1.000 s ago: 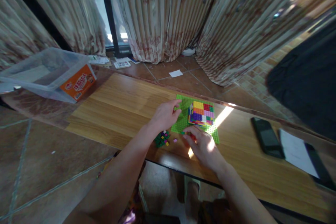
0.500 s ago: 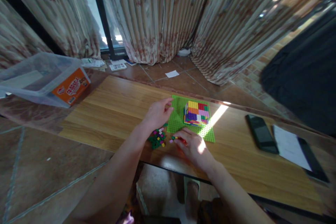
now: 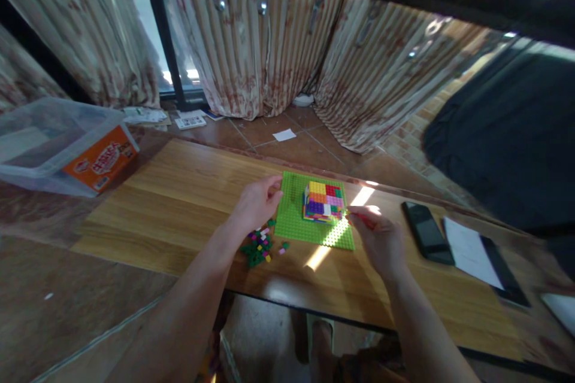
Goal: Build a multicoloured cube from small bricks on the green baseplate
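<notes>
A block of multicoloured toy building bricks (image 3: 324,200) stands on a green baseplate (image 3: 290,215). At the plate's left edge is my left hand (image 3: 257,206), fingers loosely curved with a gap between thumb and forefinger, and no brick shows in it. My right hand (image 3: 381,238) is beside the block's right side, finger and thumb pinched on a small brick, mostly hidden; some yellow and red shows at the fingers. Below my left hand lies a pile of small loose bricks (image 3: 257,251), mostly green. A couple of pink and green bricks (image 3: 283,248) lie apart from it.
To the right, a black phone (image 3: 426,233) and a white paper (image 3: 471,251) over a dark flat device (image 3: 505,272) lie on the wooden table (image 3: 179,191). A clear plastic bin (image 3: 58,155) with an orange label stands at left. Striped curtains (image 3: 274,42) hang behind.
My right hand has moved from the loose bricks at the plate's front edge to the block's right side. My left hand stays by the plate's left edge. The whole view has shifted slightly.
</notes>
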